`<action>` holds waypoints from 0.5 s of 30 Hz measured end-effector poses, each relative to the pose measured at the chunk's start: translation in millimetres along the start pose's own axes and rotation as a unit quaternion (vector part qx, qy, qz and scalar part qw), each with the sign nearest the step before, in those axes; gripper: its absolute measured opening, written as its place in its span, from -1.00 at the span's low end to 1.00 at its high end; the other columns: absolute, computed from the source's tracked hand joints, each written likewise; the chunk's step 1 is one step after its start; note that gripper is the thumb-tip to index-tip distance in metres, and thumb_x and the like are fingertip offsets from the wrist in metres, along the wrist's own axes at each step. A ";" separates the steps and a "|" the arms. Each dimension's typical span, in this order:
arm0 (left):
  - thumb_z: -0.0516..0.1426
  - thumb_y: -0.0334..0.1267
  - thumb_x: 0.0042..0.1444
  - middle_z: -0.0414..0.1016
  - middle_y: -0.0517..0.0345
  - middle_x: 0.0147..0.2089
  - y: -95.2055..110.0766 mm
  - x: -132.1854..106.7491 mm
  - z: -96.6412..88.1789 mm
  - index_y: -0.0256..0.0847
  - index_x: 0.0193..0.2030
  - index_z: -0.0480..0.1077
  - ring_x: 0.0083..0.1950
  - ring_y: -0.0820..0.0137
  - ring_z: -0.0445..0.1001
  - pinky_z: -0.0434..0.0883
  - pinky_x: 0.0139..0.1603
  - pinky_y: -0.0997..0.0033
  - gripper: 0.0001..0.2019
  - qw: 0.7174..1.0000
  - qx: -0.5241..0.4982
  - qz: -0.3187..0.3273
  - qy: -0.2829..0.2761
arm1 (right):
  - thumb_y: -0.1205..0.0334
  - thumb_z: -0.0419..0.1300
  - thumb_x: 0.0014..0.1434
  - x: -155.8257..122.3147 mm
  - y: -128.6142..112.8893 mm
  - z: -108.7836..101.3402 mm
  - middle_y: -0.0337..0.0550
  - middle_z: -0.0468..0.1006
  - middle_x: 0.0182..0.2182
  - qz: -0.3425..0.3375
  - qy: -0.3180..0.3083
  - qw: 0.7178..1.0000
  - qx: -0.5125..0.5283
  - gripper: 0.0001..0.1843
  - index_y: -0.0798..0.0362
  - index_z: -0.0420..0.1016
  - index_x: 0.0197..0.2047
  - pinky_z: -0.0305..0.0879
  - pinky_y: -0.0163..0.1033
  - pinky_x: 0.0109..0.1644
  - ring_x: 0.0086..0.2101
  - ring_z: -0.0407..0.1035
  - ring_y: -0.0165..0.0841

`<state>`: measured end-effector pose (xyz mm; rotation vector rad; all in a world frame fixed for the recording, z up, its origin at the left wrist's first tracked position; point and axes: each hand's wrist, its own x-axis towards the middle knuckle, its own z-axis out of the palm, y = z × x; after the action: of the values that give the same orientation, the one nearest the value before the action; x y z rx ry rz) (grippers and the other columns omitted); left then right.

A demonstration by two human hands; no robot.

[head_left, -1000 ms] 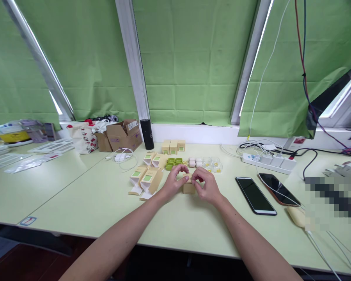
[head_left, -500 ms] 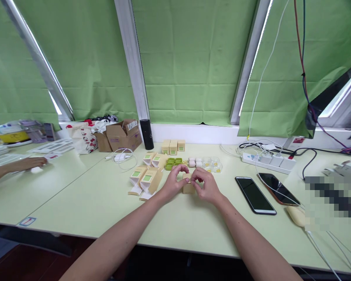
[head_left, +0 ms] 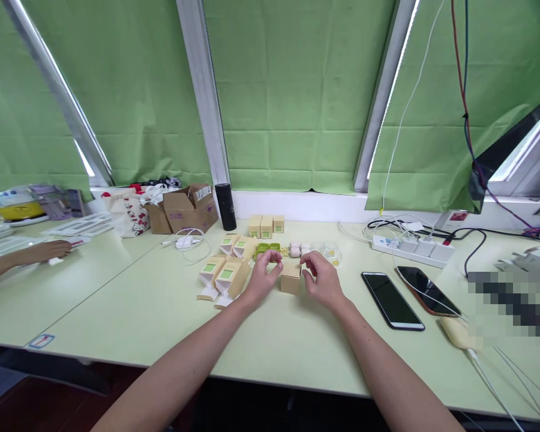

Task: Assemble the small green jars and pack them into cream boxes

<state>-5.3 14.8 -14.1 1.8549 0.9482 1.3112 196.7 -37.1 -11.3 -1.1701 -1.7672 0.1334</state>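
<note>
Joined tables [head_left: 135, 318] and small cartons [head_left: 266, 228] suggest a workroom.

Bright, soft light on table [head_left: 270, 348]. White glow peeks past green blinds [head_left: 292, 102]. Dark under table. Blocky blur patch [head_left: 517, 303] at right. Picture sides look stretched.

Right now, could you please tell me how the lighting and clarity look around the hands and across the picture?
Head view, centre: soft light on the table; the left hand, right hand and small box look fairly clear. Head view, top: glare shows through gaps beside the blinds. Head view, right: coarse pixel blocks hide part of the scene.
</note>
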 end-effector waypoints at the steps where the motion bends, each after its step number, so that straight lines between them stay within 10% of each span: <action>1: 0.21 -0.20 0.21 0.48 0.04 -0.09 -0.7 0.5 0.2 -0.15 -0.15 0.42 0.07 0.17 0.42 0.33 0.18 0.16 -0.87 1.000 0.001 -0.001 0.007 | 0.41 0.13 0.09 -0.3 -0.4 -0.5 -0.23 0.39 -0.31 -0.009 0.001 1.000 0.009 -0.75 -0.04 0.37 -0.14 0.16 -0.22 -0.29 -0.38 0.25 -0.33; 15: 0.18 -0.30 0.17 0.50 0.04 -0.05 -8.8 1.9 2.5 -0.13 -0.08 0.45 0.07 0.18 0.50 0.40 0.20 0.12 -0.83 1.000 -0.021 -0.019 0.012 | 0.44 0.08 0.11 -0.9 1.8 2.6 -0.21 0.49 -0.23 0.028 -0.028 0.997 -0.072 -0.68 -0.02 0.39 -0.07 0.14 -0.26 -0.29 -0.33 0.37 -0.33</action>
<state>-4.1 20.7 -21.3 1.7842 0.9559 1.3226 195.9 -35.8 -14.3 -1.3324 -1.8178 0.0739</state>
